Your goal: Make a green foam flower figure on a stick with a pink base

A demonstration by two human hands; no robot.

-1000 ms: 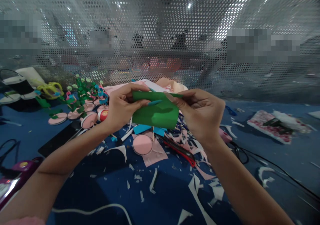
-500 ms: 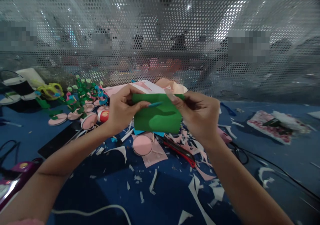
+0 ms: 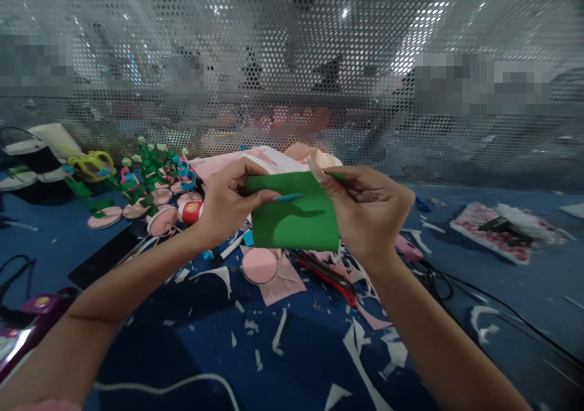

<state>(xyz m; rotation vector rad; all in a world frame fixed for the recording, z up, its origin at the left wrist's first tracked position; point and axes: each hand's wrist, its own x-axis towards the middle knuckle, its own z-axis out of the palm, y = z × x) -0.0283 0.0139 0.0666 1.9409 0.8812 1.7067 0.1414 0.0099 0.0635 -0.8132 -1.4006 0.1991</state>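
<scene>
Working from left to right, with the sheet as the middle of my dial, I see my left hand [image 3: 223, 198] at 10 o'clock, a touch further right than half a second ago; its thumb and fingers are closed in a pinch on the left part of the green sheet [image 3: 296, 225]. The sheet itself has dropped slightly and slid right, so of the blue paper [image 3: 247, 238] under it only a patch at 7 o'clock peeks out, where a wider strip showed before. The pink disc [image 3: 260, 265], also toward 7 o'clock, and the red-edged tool [image 3: 326, 274] at 5 o'clock lie where they did. My right hand [image 3: 371, 207], at 2 o'clock, has gone a little right too, its thumb and fingers pinched tight on the sheet's upper right corner. Held up between my hands above the littered blue table [image 3: 205, 338], the sheet is plain, matte and roughly rectangular, darker at its upper left, with a soft shadow under my long blue thumbnail and a lower edge that bends gently toward 5 o'clock.
</scene>
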